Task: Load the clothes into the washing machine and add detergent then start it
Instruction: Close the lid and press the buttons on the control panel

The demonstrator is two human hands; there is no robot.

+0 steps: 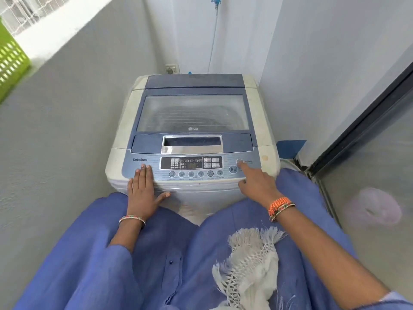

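A top-loading washing machine (125,133) stands in front of me, white with a blue top. Its glass lid (192,113) is closed. The control panel (191,163) runs along the front edge. My left hand (142,189) lies flat on the panel's left corner, fingers together, holding nothing. My right hand (257,182) points with its index finger, whose tip touches the round power button (239,161) at the panel's right end; the other fingers are curled. No clothes or detergent show outside the machine.
Grey walls close in on the left and right. A green perforated basket (11,63) sits on the ledge at upper left. A wall socket (172,68) is behind the machine. A glass door (380,175) stands at right. A white fringed scarf (248,265) hangs on my blue clothing.
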